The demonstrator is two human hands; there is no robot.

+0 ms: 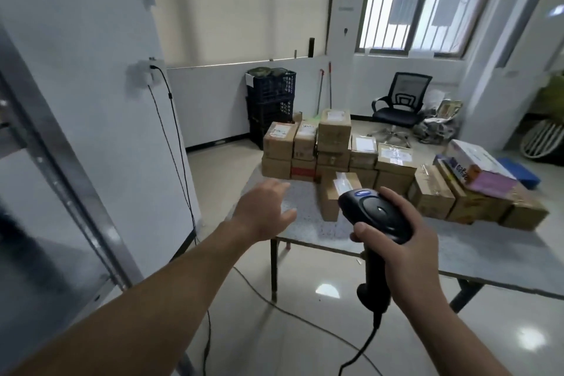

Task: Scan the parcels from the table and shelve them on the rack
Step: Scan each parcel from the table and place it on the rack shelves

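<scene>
The left hand (262, 207) is hanging over the bench (488, 253) with its fingers (276, 185) spread wide and holding nothing, the right hand (409, 247) is wrapping its fingers (393, 197) tight round the black scanner (377, 214), and the parcels (335, 143) are sitting stacked just past both sets of fingers.

Black office chair (396, 107), dark stacked crates (271, 101)

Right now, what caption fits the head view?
Right hand grips a scanner while the open left hand reaches toward boxes stacked on the table.
</scene>
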